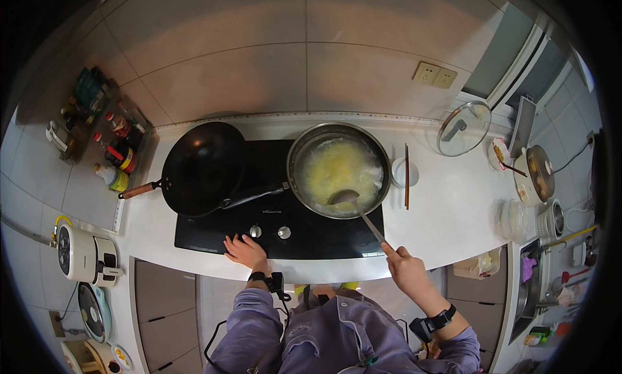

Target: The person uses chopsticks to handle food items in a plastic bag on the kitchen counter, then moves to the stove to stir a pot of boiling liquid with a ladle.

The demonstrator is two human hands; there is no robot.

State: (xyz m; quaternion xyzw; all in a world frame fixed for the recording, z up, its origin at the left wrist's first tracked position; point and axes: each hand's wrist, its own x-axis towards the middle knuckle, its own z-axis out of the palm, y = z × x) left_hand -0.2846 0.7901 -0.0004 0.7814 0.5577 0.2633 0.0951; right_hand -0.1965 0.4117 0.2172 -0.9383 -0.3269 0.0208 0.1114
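My right hand grips the handle of a metal ladle. The ladle's bowl dips into pale yellow, frothy liquid near the front of a deep long-handled pan. This pan sits over the right side of a black glass gas cooktop. Resting on the cooktop's front edge, my left hand is empty, its fingers slightly apart just below the left control knob. A dark wok with a wooden handle stands on the left side. The pan's handle reaches to the wok's rim.
Chopsticks lie across a small white bowl right of the pan. A glass lid leans at the back wall. Sauce bottles fill a left rack. An air fryer stands left, a lidded cooker and sink right.
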